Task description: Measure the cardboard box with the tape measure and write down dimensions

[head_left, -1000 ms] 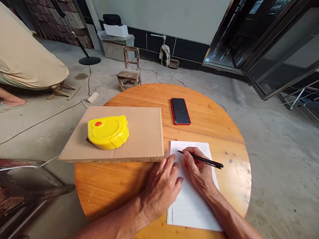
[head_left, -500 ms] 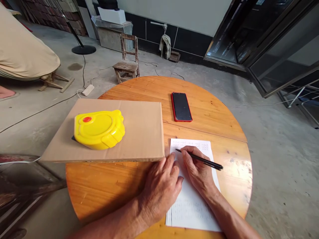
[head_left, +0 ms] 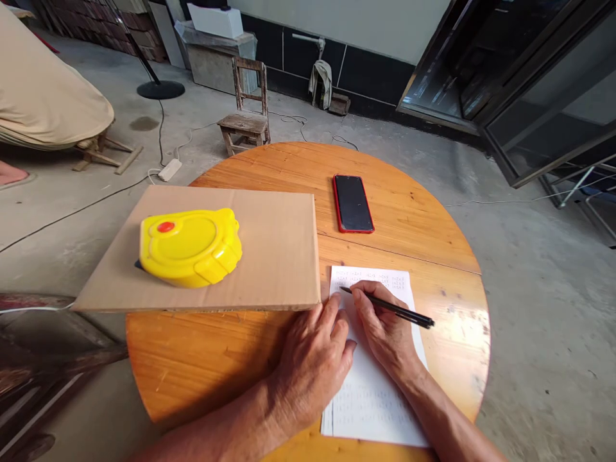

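Note:
Between the fingers of my right hand is a black pen, its tip on the upper left of a white sheet of paper. Rows of small handwriting run along the top of the sheet, and fainter rows show near its bottom. My left hand lies with fingers stretched over the paper's left edge, fingertips close to the pen tip and beside the corner of a flat cardboard box. On that box rests a yellow plastic case with a red button, shaped like a tape measure.
A phone in a red case lies at the back of the round wooden table. Beyond it stand a small wooden chair and a black stand base. Cables and a power strip lie on the floor. Part of a person's foot shows at left.
The pen tip has shifted very slightly right along the paper, with my right hand. The camera view has moved a little; my left hand stays in place.

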### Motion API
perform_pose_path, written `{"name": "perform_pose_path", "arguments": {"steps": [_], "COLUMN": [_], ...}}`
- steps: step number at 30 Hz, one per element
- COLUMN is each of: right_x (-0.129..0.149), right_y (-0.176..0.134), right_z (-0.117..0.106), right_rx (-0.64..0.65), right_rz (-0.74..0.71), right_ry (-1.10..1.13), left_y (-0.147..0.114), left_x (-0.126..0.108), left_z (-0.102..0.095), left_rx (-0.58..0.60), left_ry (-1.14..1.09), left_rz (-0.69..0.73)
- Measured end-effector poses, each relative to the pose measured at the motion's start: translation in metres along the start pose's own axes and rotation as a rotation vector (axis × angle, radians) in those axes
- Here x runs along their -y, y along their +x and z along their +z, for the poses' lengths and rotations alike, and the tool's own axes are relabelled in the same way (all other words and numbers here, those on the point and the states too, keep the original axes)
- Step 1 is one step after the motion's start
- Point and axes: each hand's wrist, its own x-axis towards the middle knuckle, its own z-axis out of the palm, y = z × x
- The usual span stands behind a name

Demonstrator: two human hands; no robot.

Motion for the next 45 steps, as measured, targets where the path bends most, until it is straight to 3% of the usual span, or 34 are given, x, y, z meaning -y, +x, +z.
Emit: {"name": "perform_pose_path", "arguments": {"steps": [19, 39, 45], "right_x": [0.0015, 0.0003, -0.0056], "right_y": [0.0007, 0.0004, -0.0042], "right_z": [0.0014, 0.0003, -0.001], "right_rx": [-0.011, -0.011, -0.027], "right_rz": [-0.027, -0.02, 0.068], "right_ry": [-0.108, -0.018, 0.114], "left_y": [-0.0004, 0.0016, 0.0024], "left_x": [0.001, 0.0013, 0.0013], "left_z": [0.001, -0.0004, -0.0016], "left_rx": [0.025, 0.042, 0.041], "left_ry": [-0.024, -0.008, -0.014], "left_rz": [-0.004, -0.001, 0.002]}}
